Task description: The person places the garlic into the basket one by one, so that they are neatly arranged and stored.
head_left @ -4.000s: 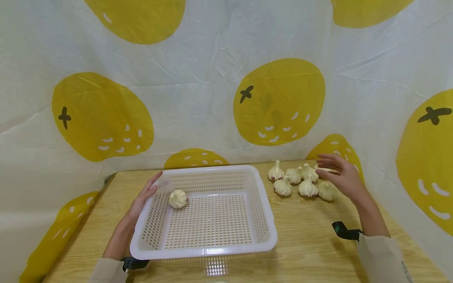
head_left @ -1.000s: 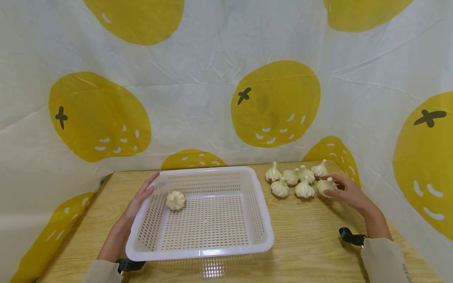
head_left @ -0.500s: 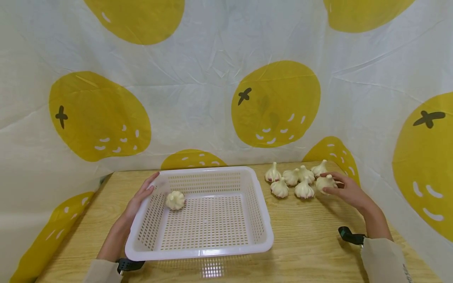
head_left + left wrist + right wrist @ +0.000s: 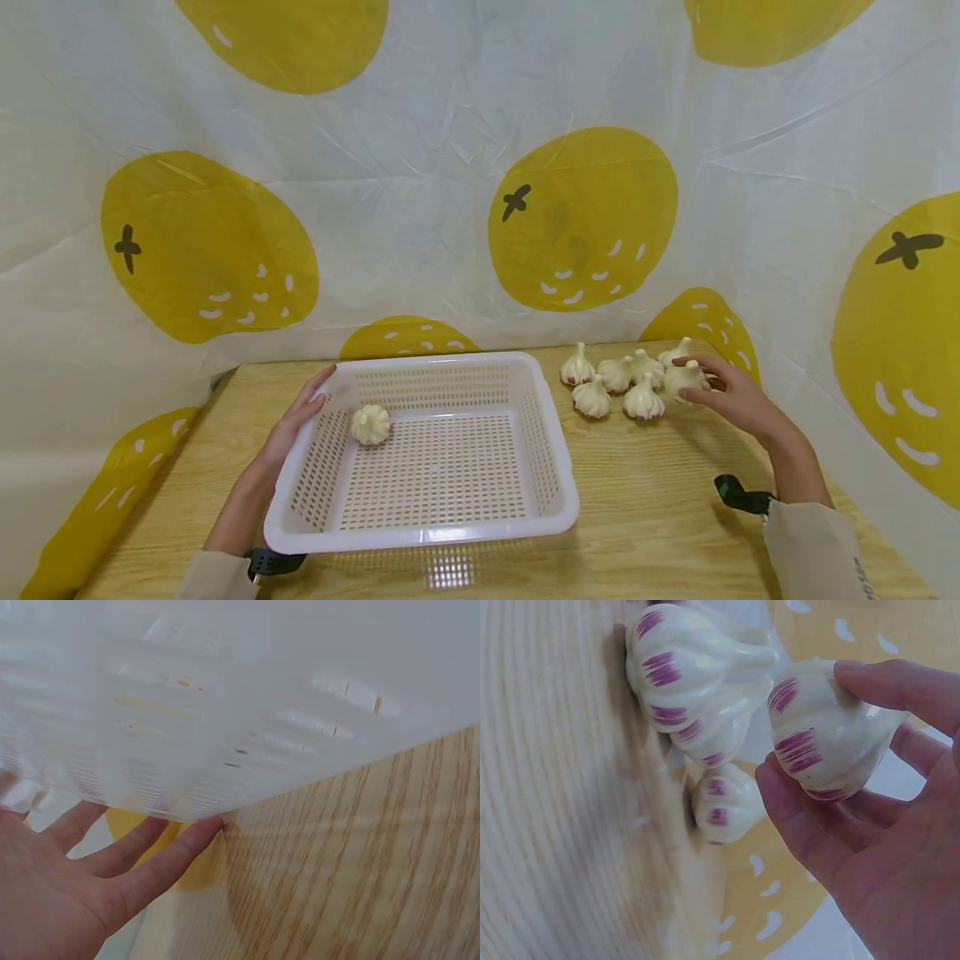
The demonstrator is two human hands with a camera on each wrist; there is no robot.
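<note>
A cream garlic bulb (image 4: 685, 381) with purple streaks is held by my right hand (image 4: 735, 400), pinched between thumb and fingers. In the right wrist view this garlic bulb (image 4: 832, 731) is raised off the table, near other bulbs. My left hand (image 4: 288, 425) rests at the left side of a white perforated plastic basket (image 4: 427, 533). Its fingers (image 4: 142, 881) look straight and spread, with their tips against the basket's outer wall in the left wrist view; the thumb lies by the rim. One garlic bulb (image 4: 371, 425) sits inside the basket at the left.
Several garlic bulbs (image 4: 617, 375) stand grouped on the wooden table (image 4: 637, 500), right of the basket. A white cloth with yellow fruit prints (image 4: 420, 208) hangs behind and at both sides. Black wrist cameras (image 4: 742, 496) are strapped to both wrists.
My right hand has come down over the rightmost front garlic bulb, taken hold of it, and raised it slightly, moving a little left and away from me. The left hand and basket stay nearly still.
</note>
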